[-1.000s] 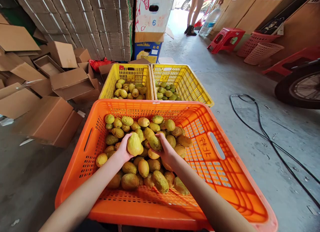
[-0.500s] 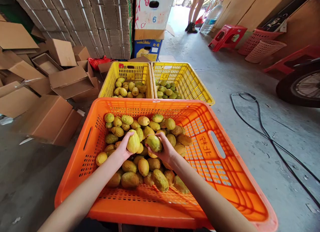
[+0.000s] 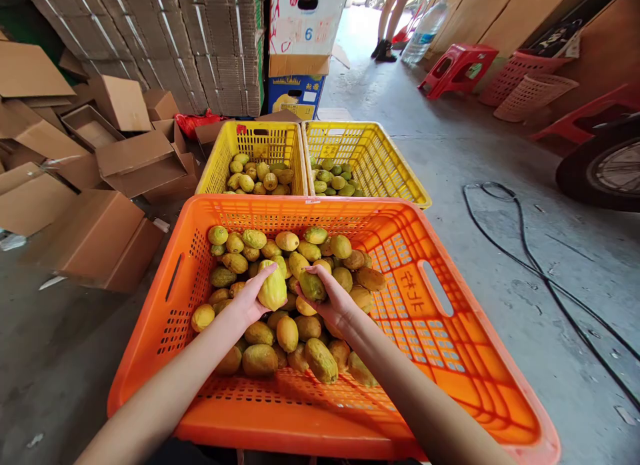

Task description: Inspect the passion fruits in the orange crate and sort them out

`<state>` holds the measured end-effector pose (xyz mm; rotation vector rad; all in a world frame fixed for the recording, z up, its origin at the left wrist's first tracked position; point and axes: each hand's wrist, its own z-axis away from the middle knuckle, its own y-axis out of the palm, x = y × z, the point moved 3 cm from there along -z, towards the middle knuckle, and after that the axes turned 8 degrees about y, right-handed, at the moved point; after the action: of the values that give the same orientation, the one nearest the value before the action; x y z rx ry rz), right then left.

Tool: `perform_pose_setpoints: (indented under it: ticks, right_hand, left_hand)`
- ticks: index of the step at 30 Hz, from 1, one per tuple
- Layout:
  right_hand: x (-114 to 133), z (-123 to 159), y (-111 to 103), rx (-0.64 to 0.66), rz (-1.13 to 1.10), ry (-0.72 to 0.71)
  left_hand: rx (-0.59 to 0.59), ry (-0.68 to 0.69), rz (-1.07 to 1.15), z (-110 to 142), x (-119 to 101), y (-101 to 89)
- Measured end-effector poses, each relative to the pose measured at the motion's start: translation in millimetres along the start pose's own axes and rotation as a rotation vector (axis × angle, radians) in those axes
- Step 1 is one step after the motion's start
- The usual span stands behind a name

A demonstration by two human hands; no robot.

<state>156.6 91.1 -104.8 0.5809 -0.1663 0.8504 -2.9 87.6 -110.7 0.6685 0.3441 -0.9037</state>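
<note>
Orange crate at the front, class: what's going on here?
Someone's left grip holds a pale yellow-green fruit, and the right grip holds a darker green fruit. Both are at the orange crate, where many more fruits lie loose. Just beyond, two yellow crates stand side by side, each with some fruit inside.

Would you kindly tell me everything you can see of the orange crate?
The orange crate looks like moulded plastic: open-topped, with a thick rounded rim and walls pierced by rows of holes. Its left and right walls each have an elongated handle slot, and dark characters mark the right wall. It sits upright in the foreground, with two yellow crates just beyond; whether they touch it is unclear. Yellow-green fruit lies heaped inside, mostly toward the left. What supports it is hidden.
</note>
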Motion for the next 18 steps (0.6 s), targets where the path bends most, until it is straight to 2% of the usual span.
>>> perform_pose_setpoints:
  ticks: [6, 11, 18]
  right_hand:
    - [1.0, 0.0, -0.3, -0.017, 0.011, 0.030]
    - [0.9, 0.0, -0.4, 0.003, 0.085, 0.027]
    - [0.1, -2.9, -2.9, -0.063, 0.178, 0.082]
  left_hand:
    - [-0.062, -0.008, 0.046, -1.1, -0.2, -2.8]
    - [-0.071, -0.059, -0.038, 1.7, 0.9, -0.6]
    - [-0.054, -0.064, -0.029, 0.6, 3.8, -1.9]
